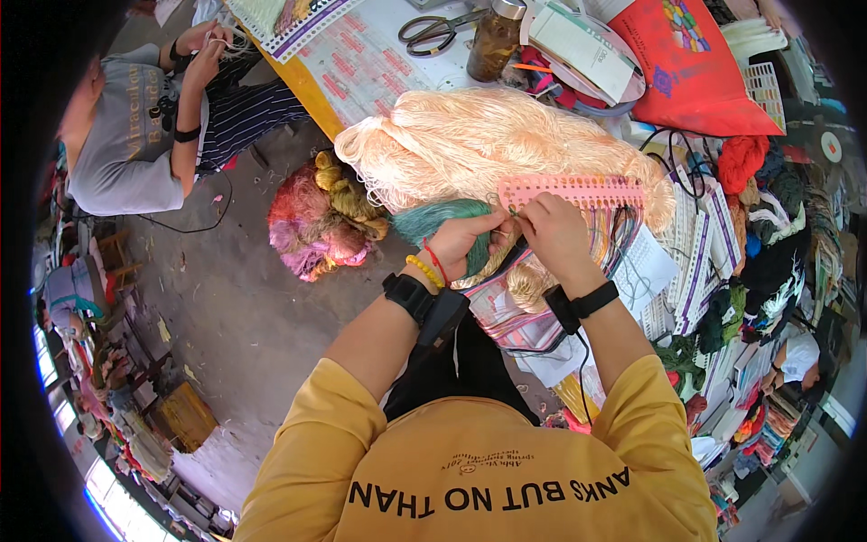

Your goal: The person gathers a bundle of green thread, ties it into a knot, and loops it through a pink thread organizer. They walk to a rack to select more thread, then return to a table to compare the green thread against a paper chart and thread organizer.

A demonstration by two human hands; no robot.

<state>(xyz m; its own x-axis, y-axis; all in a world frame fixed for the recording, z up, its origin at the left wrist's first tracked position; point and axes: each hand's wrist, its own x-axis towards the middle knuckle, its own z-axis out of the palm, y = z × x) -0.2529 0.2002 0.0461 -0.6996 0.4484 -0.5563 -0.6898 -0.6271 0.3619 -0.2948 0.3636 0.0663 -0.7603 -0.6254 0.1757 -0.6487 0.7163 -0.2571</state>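
Observation:
A hank of teal thread point(432, 219) runs through the closed fingers of my left hand point(462, 240), with its bulk hanging out to the left. My right hand point(554, 237) is closed in a pinch just beside the left fingertips, at the left end of a pink card with punched holes point(578, 191). What lies between the right fingertips is too small to make out. Strands of several colours hang from the card's holes and spread down across my lap. Behind the card rests a large heap of pale peach yarn point(492, 135).
Scissors point(435, 34), a jar of dark liquid point(496, 45) and a red bag point(691, 68) are on the table's far side. Pink and olive yarn bundles point(316, 221) hang at the left. White hole cards point(695, 262) and yarn lie rightward. A seated person point(135, 126) works at left.

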